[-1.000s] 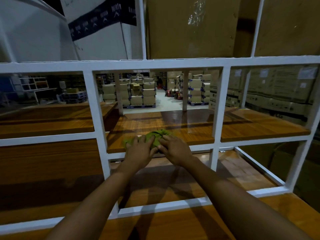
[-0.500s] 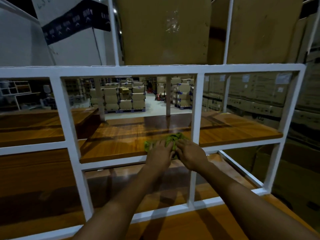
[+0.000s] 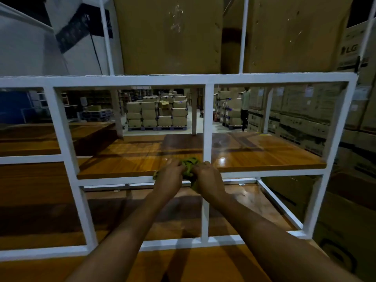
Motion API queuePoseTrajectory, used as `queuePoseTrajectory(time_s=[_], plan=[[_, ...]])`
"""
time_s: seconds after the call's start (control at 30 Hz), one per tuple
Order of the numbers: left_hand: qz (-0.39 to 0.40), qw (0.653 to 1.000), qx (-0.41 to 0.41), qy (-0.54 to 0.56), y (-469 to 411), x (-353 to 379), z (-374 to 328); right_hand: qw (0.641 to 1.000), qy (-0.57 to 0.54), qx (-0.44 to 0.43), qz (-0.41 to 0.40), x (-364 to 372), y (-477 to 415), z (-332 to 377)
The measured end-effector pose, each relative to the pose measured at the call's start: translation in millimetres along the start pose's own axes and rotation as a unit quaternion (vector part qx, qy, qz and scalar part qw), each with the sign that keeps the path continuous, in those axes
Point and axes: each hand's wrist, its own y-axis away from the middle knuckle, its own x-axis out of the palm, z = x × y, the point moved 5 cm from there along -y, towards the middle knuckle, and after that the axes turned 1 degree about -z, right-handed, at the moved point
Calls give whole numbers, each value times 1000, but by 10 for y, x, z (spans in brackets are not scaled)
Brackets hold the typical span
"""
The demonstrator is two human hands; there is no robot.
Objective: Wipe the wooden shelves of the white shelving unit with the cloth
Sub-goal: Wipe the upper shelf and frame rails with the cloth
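Note:
A white metal shelving unit with glossy wooden shelves fills the view. A crumpled green cloth is bunched between my two hands at the front edge of the middle shelf, just left of a white upright. My left hand grips the cloth from the left and my right hand grips it from the right, a strip of cloth hanging below. Most of the cloth is hidden by my fingers.
Large cardboard boxes stand on top of the unit. Stacked cartons line the right side. Through the frame I see palletised boxes on the warehouse floor and a person standing far back. Lower wooden shelves lie below.
My hands and the cloth have slid right along the middle shelf toward the white upright, and the cloth is now lifted and bunched at the shelf's front edge. The view has shifted right.

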Motion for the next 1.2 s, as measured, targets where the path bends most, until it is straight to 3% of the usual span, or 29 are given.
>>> queuePoseTrajectory(time_s=[0.17,0.27,0.37,0.47,0.5,0.7,0.8,0.87,0.97,1.03,1.13,1.2], plan=[[63,997,48,-9,64,-26,-364,999,-38,-3,27,-274,272,-338],[135,987,46,80,9,-117,-478,986,-125,44,99,-504,347,-748],[193,968,26,156,-122,-222,-534,944,-262,140,141,-761,443,-1146],[220,955,2,199,-263,-297,-640,864,-380,283,167,-894,626,-1357],[229,951,-5,208,-307,-302,-688,852,-387,309,168,-902,673,-1405],[231,925,-66,294,-471,-407,-984,820,-407,382,128,-1019,739,-1530],[202,931,-47,299,-531,-468,-1072,775,-469,414,85,-1067,719,-1494],[214,927,-50,304,-519,-467,-1131,746,-511,424,52,-1087,684,-1460],[261,892,-60,364,-441,-483,-1225,720,-559,410,23,-1133,632,-1370],[281,871,-65,398,-422,-464,-1226,677,-619,399,0,-1152,593,-1315],[249,880,-81,395,-497,-441,-1145,625,-691,363,28,-1244,554,-1145],[247,902,-63,349,-550,-436,-1104,627,-705,317,97,-1333,543,-981]])
